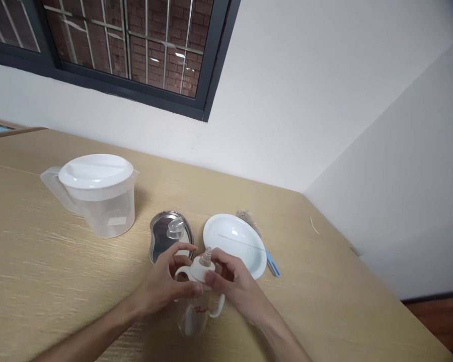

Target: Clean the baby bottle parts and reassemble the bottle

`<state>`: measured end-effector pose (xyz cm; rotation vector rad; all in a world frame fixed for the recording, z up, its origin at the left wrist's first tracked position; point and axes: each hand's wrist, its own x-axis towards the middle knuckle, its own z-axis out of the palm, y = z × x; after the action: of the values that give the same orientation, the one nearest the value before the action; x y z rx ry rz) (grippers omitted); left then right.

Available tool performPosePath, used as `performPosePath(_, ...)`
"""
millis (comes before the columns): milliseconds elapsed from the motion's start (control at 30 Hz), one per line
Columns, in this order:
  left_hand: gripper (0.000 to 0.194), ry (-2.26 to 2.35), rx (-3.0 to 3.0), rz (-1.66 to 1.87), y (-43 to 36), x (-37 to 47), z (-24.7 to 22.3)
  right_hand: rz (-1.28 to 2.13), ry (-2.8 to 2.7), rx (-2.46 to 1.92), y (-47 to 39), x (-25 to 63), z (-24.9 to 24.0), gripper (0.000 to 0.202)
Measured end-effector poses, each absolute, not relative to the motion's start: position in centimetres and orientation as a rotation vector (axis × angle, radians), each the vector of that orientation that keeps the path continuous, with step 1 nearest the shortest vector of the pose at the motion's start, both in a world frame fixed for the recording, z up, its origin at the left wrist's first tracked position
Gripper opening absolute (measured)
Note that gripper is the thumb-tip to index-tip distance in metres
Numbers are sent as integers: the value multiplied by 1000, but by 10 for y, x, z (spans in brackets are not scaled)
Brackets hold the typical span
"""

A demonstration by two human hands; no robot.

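A clear baby bottle [195, 317] with red lettering, a white collar and two white handles stands upright low in the middle of the view. A clear teat [206, 257] points up from the collar. My left hand [169, 279] is curled round the collar and handle from the left, thumb at the front. From the right, my right hand [232, 281] grips the collar beside the teat with thumb and fingers. Behind the bottle, a clear cap [176, 228] lies in a kidney-shaped metal tray [160, 239].
A lidded plastic pitcher [107, 206] stands at the left. Right of the tray is a white oval dish [221, 223]; a blue-handled wire tool [272, 263] rests across its rim. Behind the dish lies a brownish, bristly item [247, 217]. A wall and window border the wooden table [324, 301].
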<state>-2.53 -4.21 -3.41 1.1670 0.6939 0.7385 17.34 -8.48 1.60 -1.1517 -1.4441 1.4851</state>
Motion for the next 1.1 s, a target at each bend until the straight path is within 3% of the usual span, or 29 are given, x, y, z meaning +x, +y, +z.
performPosePath(233,68,674,1463,696,-46,-22,-35,1186,-1668,-1255,-99,188,9,32)
performPosePath(700,67,787,1894,684,-48,-19,-48,1048,-1778,-1228,-115,193,-1,48)
performPosePath(1000,60,778,1940,661,-49,-21,-50,956,-1795,-1246,-114,188,6,18)
performPosePath(1100,58,758,1873,671,-47,-20,-51,1036,-1748,-1273,-113,188,4,35)
